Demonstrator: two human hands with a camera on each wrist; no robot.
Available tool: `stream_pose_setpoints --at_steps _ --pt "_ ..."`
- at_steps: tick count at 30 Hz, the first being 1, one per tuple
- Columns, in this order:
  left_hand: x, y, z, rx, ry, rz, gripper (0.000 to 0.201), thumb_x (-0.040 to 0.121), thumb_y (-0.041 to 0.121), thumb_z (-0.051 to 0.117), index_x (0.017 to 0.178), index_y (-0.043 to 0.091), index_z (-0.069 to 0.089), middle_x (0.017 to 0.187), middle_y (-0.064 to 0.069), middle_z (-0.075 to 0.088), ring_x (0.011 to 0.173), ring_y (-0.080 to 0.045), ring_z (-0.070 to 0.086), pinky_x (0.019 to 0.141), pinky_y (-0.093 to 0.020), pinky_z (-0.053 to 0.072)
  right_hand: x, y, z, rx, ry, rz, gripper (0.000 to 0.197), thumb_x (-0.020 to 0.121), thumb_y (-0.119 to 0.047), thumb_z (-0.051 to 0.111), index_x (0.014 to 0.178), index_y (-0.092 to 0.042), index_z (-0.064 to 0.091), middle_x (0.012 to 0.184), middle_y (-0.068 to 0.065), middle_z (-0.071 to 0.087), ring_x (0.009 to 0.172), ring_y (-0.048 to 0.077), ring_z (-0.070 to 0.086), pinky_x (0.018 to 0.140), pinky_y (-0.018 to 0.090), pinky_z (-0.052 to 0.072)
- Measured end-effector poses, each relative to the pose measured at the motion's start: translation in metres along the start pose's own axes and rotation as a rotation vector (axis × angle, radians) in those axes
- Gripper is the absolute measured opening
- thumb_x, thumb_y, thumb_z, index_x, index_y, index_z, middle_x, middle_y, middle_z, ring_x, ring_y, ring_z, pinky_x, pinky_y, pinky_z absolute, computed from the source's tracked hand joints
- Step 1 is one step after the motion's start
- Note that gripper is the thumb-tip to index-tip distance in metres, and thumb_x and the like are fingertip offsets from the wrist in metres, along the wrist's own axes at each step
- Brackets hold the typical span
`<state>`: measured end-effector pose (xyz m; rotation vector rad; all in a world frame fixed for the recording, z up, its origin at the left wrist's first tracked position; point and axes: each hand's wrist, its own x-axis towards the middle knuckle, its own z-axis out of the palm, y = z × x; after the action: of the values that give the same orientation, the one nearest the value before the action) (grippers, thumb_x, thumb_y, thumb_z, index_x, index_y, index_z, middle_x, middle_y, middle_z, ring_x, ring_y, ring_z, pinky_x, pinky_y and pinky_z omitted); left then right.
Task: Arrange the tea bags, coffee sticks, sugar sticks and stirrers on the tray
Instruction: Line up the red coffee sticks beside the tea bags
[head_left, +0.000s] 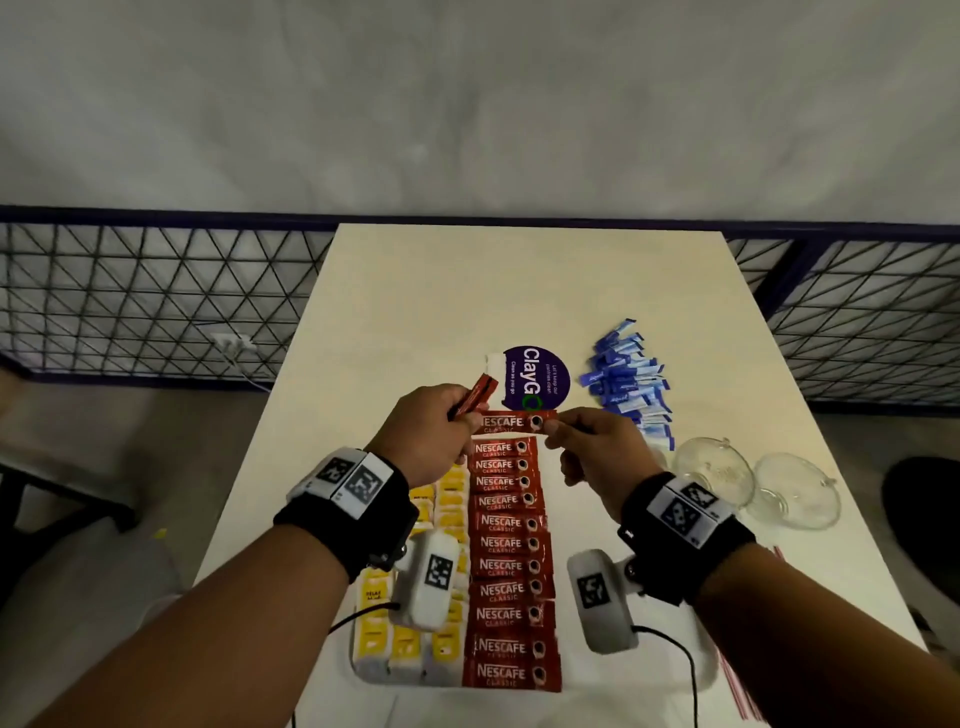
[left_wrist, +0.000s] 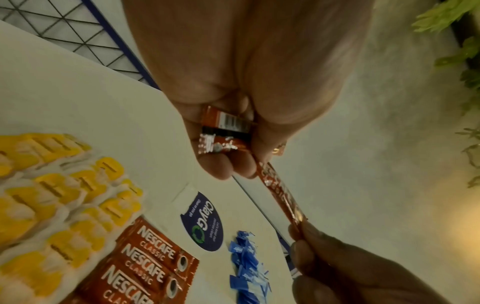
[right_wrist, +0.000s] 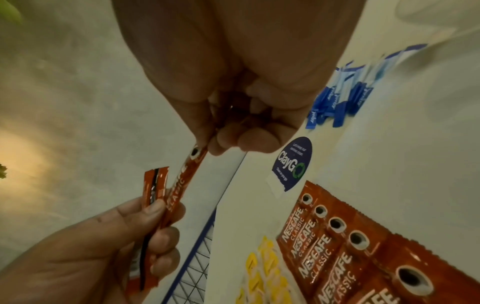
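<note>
both wrists carry black straps with white marker blocks, and up past them the two hands meet over the far end of the tray (head_left: 363, 670). left hand (head_left: 423, 434) is curled around a small bundle of coffee sticks (head_left: 475, 395), their red ends poking out beyond the knuckles, and its fingertips also pinch one end of a single coffee stick (head_left: 514, 421) held level in the air. right hand (head_left: 597, 452) pinches the other end of that same stick between thumb and forefinger, the remaining fingers folded in. that stick hangs just above the far end of the row of coffee sticks (head_left: 511, 566) already lying side by side down the middle of the tray, labels up. on the tray's left part sit the yellow tea bags (head_left: 447, 499), packed in overlapping columns touching the red row. beyond the tray, a round purple sticker (head_left: 537, 376) is stuck on the table (head_left: 415, 291). to the tray's far right, off it, lies a loose heap of blue sugar sticks (head_left: 631, 387), and just beside that heap, further right of the tray, two clear glass bowls (head_left: 753, 483) rest on the table. red-and-white striped stirrers (head_left: 743, 691) peek out by the tray's near right edge.
</note>
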<state>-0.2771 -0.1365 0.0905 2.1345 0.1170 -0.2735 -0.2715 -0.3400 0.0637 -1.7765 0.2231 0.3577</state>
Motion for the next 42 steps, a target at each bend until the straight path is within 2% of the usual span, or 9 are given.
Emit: stream_pose_setpoints --at_steps 4,11,19,22,31,34,38,40,42 --pt "0.004 -0.025 -0.01 -0.024 0.128 -0.12 0.011 0.094 0.014 0.055 0.097 0.016 0.066 0.074 -0.003 0.066 0.056 -0.016 0.059 0.066 -0.039 0.057 0.024 0.022 -0.001 -0.04 0.026 0.115 0.016 0.091 -0.015 0.061 0.078 -0.008 0.066 0.066 0.004 0.063 0.047 0.014 0.048 0.052 0.03 0.046" --pt "-0.006 -0.066 -0.021 0.046 0.127 -0.233 0.012 0.096 0.017 0.055 0.1 0.018 0.066 0.086 -0.003 0.068 0.066 -0.017 0.063 0.07 -0.038 0.057 0.056 0.055 0.012 -0.233 -0.038 0.287 0.019 0.089 -0.028 0.065 0.075 -0.015 0.067 0.086 0.014 0.072 0.055 0.02 0.053 0.056 0.03 0.047" --pt "-0.01 -0.075 -0.023 0.052 0.113 -0.24 0.012 0.094 0.015 0.054 0.094 0.018 0.066 0.087 -0.002 0.069 0.064 -0.018 0.063 0.07 -0.037 0.058 0.067 0.059 0.024 -0.475 -0.007 0.322 0.024 0.087 -0.041 0.063 0.071 -0.023 0.063 0.071 -0.003 0.065 0.063 0.017 0.056 0.061 0.029 0.049" --pt "-0.012 -0.076 -0.024 0.053 0.101 -0.237 0.012 0.094 0.016 0.054 0.095 0.018 0.066 0.088 -0.003 0.069 0.065 -0.018 0.064 0.07 -0.038 0.058 0.067 0.059 0.026 -0.581 0.01 0.315 0.031 0.087 -0.047 0.06 0.07 -0.021 0.06 0.073 0.001 0.064 0.073 0.023 0.062 0.071 0.031 0.053" --pt "-0.013 -0.078 -0.024 0.027 0.1 -0.249 0.012 0.095 0.015 0.053 0.098 0.018 0.065 0.091 -0.005 0.07 0.065 -0.018 0.063 0.07 -0.037 0.058 0.066 0.059 0.028 -0.696 -0.032 0.3 0.042 0.087 -0.057 0.055 0.068 -0.019 0.059 0.081 0.004 0.067 0.079 0.024 0.064 0.072 0.031 0.05" --pt "-0.014 -0.076 -0.023 -0.012 0.076 -0.239 0.013 0.097 0.019 0.052 0.1 0.02 0.064 0.089 -0.003 0.069 0.059 -0.016 0.062 0.06 -0.032 0.058 0.065 0.056 0.026 -0.746 -0.05 0.301 0.049 0.086 -0.062 0.051 0.07 -0.017 0.059 0.08 0.004 0.066 0.078 0.025 0.064 0.069 0.029 0.047" --pt "-0.014 -0.074 -0.024 -0.042 -0.071 -0.202 0.016 0.099 0.02 0.05 0.108 0.026 0.062 0.084 -0.001 0.07 0.058 -0.014 0.057 0.054 -0.028 0.049 0.06 0.048 0.021 -0.638 0.009 0.262 0.061 0.085 -0.068 0.046 0.074 -0.01 0.063 0.075 0.006 0.066 0.072 0.025 0.061 0.072 0.034 0.049" --pt "-0.013 -0.07 -0.024 -0.007 -0.116 -0.162 0.016 0.099 0.02 0.05 0.108 0.026 0.062 0.086 0.0 0.071 0.062 -0.014 0.056 0.059 -0.029 0.048 0.053 0.038 0.023 -0.478 0.025 0.146 0.063 0.085 -0.065 0.048 0.073 -0.005 0.063 0.068 0.008 0.064 0.062 0.02 0.057 0.066 0.036 0.049" --pt "-0.011 -0.061 -0.019 0.099 -0.119 -0.092 0.019 0.099 0.025 0.051 0.112 0.024 0.064 0.099 0.006 0.069 0.079 -0.013 0.059 0.074 -0.027 0.048 0.042 0.024 0.03 -0.313 -0.075 0.046 0.063 0.086 -0.066 0.045 0.07 -0.007 0.062 0.056 -0.001 0.058 0.051 0.014 0.051 0.059 0.034 0.044"
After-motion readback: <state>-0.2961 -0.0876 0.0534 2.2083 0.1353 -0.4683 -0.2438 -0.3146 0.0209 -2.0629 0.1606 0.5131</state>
